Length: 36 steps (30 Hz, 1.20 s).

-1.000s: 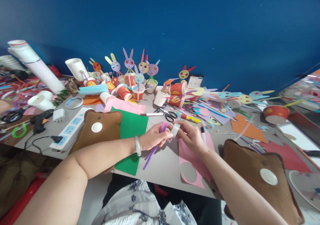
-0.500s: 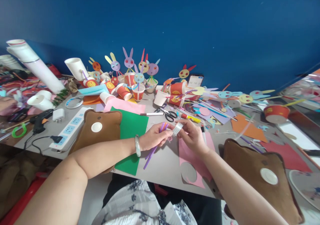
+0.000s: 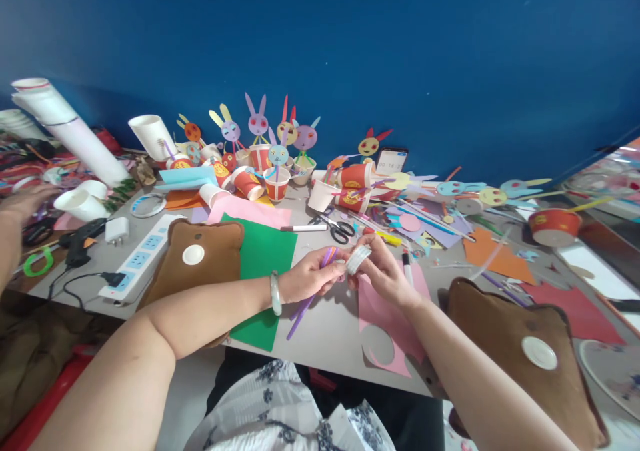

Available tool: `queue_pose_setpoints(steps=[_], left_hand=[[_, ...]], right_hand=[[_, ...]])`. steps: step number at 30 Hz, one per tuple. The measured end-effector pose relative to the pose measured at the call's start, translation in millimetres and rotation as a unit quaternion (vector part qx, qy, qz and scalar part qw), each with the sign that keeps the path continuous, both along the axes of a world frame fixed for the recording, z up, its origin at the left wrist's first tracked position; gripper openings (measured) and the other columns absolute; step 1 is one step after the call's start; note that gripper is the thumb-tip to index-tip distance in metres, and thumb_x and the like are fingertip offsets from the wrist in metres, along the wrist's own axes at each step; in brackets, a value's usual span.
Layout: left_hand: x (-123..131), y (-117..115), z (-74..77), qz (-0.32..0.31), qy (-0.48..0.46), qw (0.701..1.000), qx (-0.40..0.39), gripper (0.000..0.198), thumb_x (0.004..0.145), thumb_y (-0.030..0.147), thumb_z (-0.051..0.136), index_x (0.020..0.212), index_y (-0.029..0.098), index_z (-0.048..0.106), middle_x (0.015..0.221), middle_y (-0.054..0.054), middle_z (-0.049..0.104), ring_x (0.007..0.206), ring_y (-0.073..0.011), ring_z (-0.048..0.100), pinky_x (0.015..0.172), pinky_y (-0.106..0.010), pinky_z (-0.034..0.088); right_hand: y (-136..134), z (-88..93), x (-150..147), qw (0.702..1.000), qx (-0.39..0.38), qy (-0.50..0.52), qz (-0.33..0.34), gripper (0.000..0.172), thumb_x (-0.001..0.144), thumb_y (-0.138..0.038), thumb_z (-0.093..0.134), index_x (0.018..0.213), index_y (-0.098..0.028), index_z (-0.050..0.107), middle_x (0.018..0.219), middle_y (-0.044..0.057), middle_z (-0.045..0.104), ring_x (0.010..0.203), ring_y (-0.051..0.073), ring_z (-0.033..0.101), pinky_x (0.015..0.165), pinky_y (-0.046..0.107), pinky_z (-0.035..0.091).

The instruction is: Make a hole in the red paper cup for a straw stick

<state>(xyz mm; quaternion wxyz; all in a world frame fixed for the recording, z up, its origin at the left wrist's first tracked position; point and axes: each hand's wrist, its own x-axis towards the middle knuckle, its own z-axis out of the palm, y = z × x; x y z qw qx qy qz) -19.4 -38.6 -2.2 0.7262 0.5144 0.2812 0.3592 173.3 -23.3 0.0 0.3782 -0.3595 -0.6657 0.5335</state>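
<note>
Purple straws (image 3: 301, 317) lie in the grip of my left hand (image 3: 313, 277), their lower ends pointing down toward the table. My right hand (image 3: 385, 274) is closed on a roll of clear tape (image 3: 359, 259), held close against the left fingertips. A small purplish piece shows by the left fingertips, mostly hidden. Under my right hand lies pink paper (image 3: 376, 344) with a round hole cut in it. Beyond my hands are black-handled scissors (image 3: 341, 231) and a marker (image 3: 303, 229). A green sheet (image 3: 260, 331) lies beneath my left wrist.
Paper rabbits (image 3: 258, 125) on cups stand along the blue wall, with a phone (image 3: 391, 163) showing a timer. Brown cushions (image 3: 200, 264) lie at both sides. A power strip (image 3: 137, 259) and a glue gun (image 3: 85, 241) are at left. Another person's hand (image 3: 30, 201) shows at the far left.
My right hand has shifted its fingers around the tape roll, which is turned a little. The left hand still holds the straws. Another person's arm has come in at the left edge.
</note>
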Motion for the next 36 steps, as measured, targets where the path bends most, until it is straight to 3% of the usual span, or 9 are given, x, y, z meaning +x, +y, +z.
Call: queue_pose_setpoints(steps=[5,9,13,16,22,26,36], left_hand=[[1,1,1.5,0.003,-0.027,0.998,-0.057,0.042,0.081,0.052,0.067,0.103,0.018,0.054,0.06,0.01,0.041,0.041,-0.0026,0.026,0.041,-0.018,0.019],[-1,6,0.7,0.012,-0.034,0.995,-0.096,0.036,0.08,0.048,0.068,0.098,0.019,0.054,0.054,0.013,0.027,0.04,-0.0027,0.017,0.04,-0.017,0.013],[-3,8,0.2,0.036,-0.006,0.998,-0.049,0.043,0.077,0.055,0.071,0.092,0.018,0.056,0.051,0.012,0.029,0.039,-0.0027,0.022,0.04,-0.019,0.014],[-3,10,-0.3,0.063,0.004,0.998,-0.022,0.047,0.075,0.059,0.072,0.089,0.018,0.055,0.05,0.012,0.031,0.04,-0.0028,0.025,0.041,-0.019,0.015],[1,14,-2.0,0.088,-0.037,0.991,-0.092,0.053,0.076,0.063,0.068,0.073,0.022,0.035,0.053,0.013,0.019,0.039,-0.002,0.014,0.039,-0.017,0.01],[3,14,-2.9,0.085,-0.041,0.986,-0.136,0.055,0.076,0.062,0.069,0.07,0.022,0.032,0.052,0.013,0.02,0.038,-0.0019,0.015,0.037,-0.016,0.01],[2,20,-6.1,0.095,-0.076,0.969,-0.214,0.047,0.078,0.055,0.069,0.071,0.021,0.039,0.048,0.014,0.021,0.036,-0.0015,0.014,0.037,-0.015,0.01]], right_hand=[[8,-2.8,13,0.995,-0.09,-0.005,0.054,0.031,0.095,-0.052,0.054,0.106,-0.025,0.044,0.072,-0.003,0.066,0.045,0.013,0.061,0.044,0.026,0.048],[11,-4.6,11,0.998,-0.057,0.001,0.009,0.032,0.09,-0.051,0.063,0.096,-0.023,0.049,0.07,-0.004,0.062,0.04,0.008,0.05,0.036,0.022,0.04],[8,-1.2,1,0.999,-0.008,-0.016,-0.042,0.037,0.079,-0.049,0.076,0.087,-0.021,0.052,0.062,-0.004,0.061,0.039,0.007,0.048,0.035,0.02,0.037],[7,0.5,0,0.998,-0.006,-0.013,-0.055,0.038,0.071,-0.043,0.083,0.085,-0.019,0.057,0.06,-0.003,0.062,0.04,0.008,0.05,0.035,0.021,0.039],[5,1.9,2,0.998,-0.033,0.007,-0.058,0.037,0.068,-0.039,0.086,0.09,-0.018,0.063,0.062,0.0,0.067,0.045,0.013,0.059,0.041,0.026,0.05],[4,1.5,2,0.998,-0.032,0.012,-0.046,0.037,0.066,-0.04,0.087,0.084,-0.019,0.062,0.062,0.001,0.068,0.047,0.015,0.062,0.041,0.026,0.051],[5,-0.8,3,0.995,0.069,-0.01,-0.069,0.027,0.086,-0.042,0.07,0.075,-0.018,0.066,0.068,0.001,0.064,0.047,0.011,0.059,0.046,0.026,0.05]])
